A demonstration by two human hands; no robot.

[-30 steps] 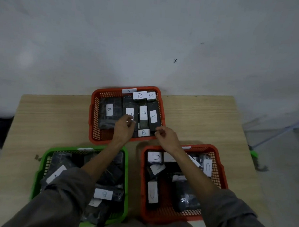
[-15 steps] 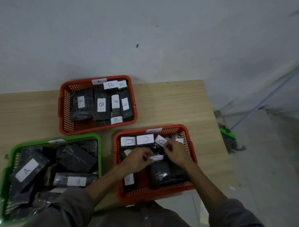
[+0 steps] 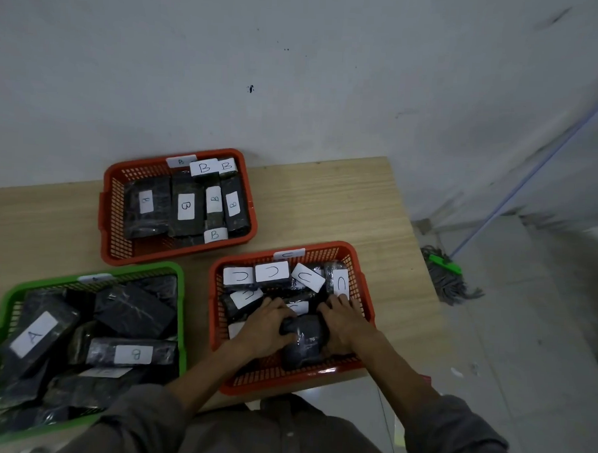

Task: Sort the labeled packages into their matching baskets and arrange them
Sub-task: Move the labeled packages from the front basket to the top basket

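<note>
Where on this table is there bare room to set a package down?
Bare wood lies right of the far orange basket up to the table edge, and left of it. The green basket and near orange basket are crowded.

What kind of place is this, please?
Probably a plain workroom or storage corner, not a home kitchen: a bare stained wall, a simple wooden table with labelled sorting baskets, and a mop on the floor.

Person wears grey-brown button-front shirt (image 3: 281, 438) w/ small pale buttons; long sleeves pushed up, forearms bare. Left hand (image 3: 264, 327) & right hand (image 3: 346, 322) ungloved.
</note>
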